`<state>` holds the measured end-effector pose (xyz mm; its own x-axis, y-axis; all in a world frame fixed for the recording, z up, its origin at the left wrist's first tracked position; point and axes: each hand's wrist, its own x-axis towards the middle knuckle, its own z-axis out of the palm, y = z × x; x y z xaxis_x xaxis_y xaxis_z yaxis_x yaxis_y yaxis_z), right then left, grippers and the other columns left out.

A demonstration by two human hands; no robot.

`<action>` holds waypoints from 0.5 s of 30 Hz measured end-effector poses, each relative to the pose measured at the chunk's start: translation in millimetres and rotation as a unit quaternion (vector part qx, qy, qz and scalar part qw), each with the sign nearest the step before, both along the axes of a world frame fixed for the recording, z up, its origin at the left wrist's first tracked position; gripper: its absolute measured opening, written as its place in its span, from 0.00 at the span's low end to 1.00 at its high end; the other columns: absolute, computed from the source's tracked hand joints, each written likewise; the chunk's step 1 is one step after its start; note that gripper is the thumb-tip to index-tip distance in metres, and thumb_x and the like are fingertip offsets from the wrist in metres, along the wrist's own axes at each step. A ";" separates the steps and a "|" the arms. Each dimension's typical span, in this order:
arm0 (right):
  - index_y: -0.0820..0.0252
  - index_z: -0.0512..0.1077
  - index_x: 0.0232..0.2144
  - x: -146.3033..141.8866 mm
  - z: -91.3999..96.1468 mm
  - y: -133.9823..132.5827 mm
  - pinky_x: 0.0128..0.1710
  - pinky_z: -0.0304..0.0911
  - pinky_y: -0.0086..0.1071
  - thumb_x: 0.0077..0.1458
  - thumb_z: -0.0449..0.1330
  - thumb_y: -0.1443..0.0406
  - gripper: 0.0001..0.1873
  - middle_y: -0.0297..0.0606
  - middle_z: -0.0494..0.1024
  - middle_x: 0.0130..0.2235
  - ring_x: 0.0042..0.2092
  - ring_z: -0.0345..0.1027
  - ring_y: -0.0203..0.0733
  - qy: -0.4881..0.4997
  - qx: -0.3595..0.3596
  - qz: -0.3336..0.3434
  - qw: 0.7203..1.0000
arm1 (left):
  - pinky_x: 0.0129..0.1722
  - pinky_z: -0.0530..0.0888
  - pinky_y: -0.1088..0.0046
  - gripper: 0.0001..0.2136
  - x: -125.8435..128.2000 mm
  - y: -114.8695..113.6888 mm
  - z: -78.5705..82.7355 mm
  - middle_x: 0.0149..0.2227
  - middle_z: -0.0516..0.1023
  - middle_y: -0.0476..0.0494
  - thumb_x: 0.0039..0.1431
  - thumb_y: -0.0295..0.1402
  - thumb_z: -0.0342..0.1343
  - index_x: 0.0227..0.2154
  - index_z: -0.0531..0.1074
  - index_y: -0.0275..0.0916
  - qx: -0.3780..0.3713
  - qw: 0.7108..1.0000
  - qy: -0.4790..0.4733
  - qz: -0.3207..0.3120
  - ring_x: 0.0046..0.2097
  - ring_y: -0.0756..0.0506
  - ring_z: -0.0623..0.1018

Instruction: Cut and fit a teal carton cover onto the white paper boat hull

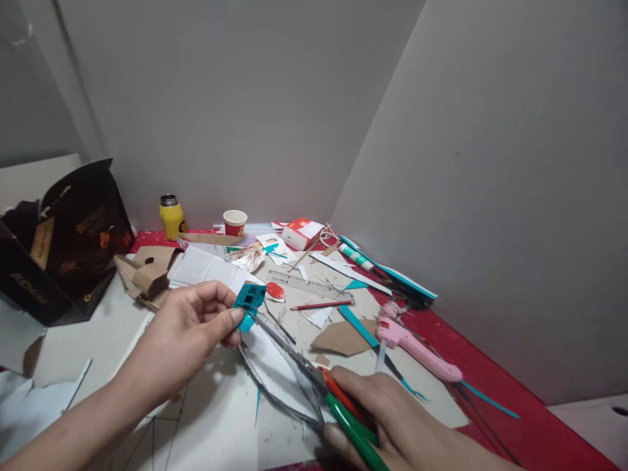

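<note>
Above the cluttered red table [534, 422], a small piece of blue card [251, 297] was held up by the left hand [196, 327], its thumb and fingers pinched closed on the card's left side. Scissors [314, 375] with green and orange handles were gripped in the right hand [407, 422], the blade tips brought to the card's lower part; whether they touched it could not be told. Below the blades, a dark-edged white piece [275, 360] was noted. Farther out, a red pencil [321, 305] was seen near a clear ruler [309, 286]. To the right, a pink glue gun [424, 355] was sighted. Toward the back wall [245, 131], a paper cup [235, 223] and a yellow bottle [171, 221] were recorded; at far left, a dark box [73, 242].
</note>
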<state>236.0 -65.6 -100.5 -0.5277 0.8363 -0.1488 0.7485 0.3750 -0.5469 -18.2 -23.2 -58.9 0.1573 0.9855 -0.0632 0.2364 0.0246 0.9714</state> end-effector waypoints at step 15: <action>0.57 0.68 0.35 12.4 -15.4 3.5 0.28 0.59 0.30 0.61 0.51 0.60 0.09 0.37 0.76 0.28 0.28 0.68 0.40 0.019 0.111 0.010 0.994 | 0.28 0.68 0.77 0.06 -1.6 4.5 -9.7 0.21 0.75 0.52 0.53 0.34 0.60 0.27 0.70 0.39 -0.011 0.998 -0.058 -0.011 0.26 0.51 0.73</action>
